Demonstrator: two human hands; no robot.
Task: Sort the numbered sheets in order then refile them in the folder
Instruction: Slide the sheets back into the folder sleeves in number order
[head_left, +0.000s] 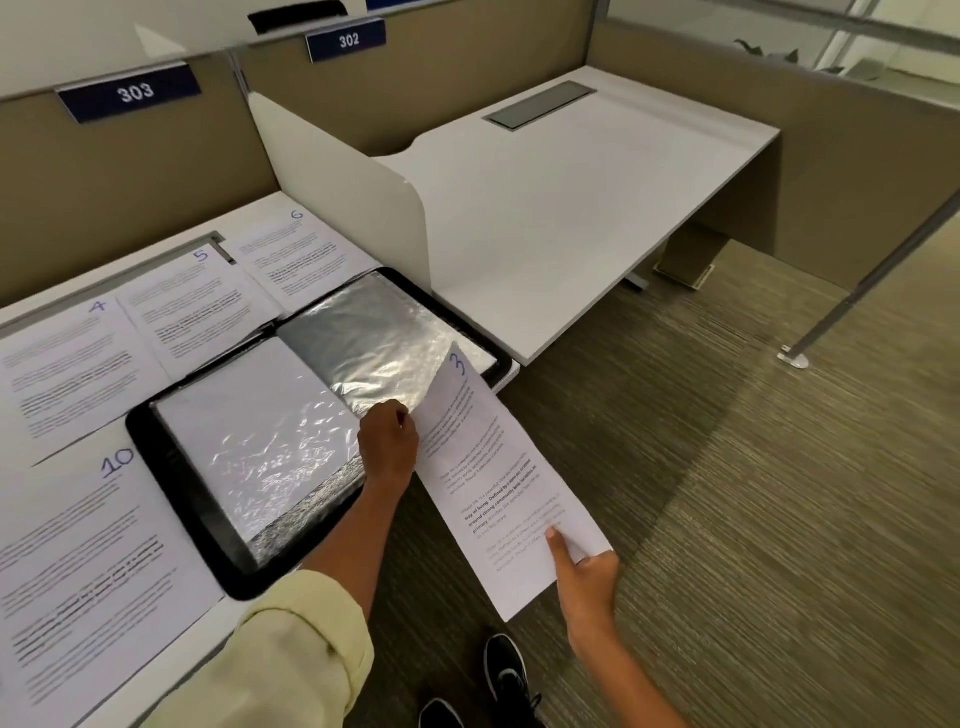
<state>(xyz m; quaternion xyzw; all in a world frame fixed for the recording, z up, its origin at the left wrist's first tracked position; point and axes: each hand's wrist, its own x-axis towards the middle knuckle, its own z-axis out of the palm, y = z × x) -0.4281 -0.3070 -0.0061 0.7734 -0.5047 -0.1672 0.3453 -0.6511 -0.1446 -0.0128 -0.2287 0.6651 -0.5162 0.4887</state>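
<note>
Left hand (389, 441) pinches edge of a clear sleeve (363, 338) in open folder (208, 519) on counter (249, 218). Right hand (587, 577) grips bottom of sheet 3 (498, 483), thumb on top, sheet's top end at sleeve opening, rest hanging past counter edge.

Open folder (208, 499) lies on desk (249, 218) between sheets 4 (67, 364), 5 (192, 306), 6 (296, 254) behind and sheet 10 (88, 571) at left; sheet 3 (498, 483) overhangs its right edge.
</note>
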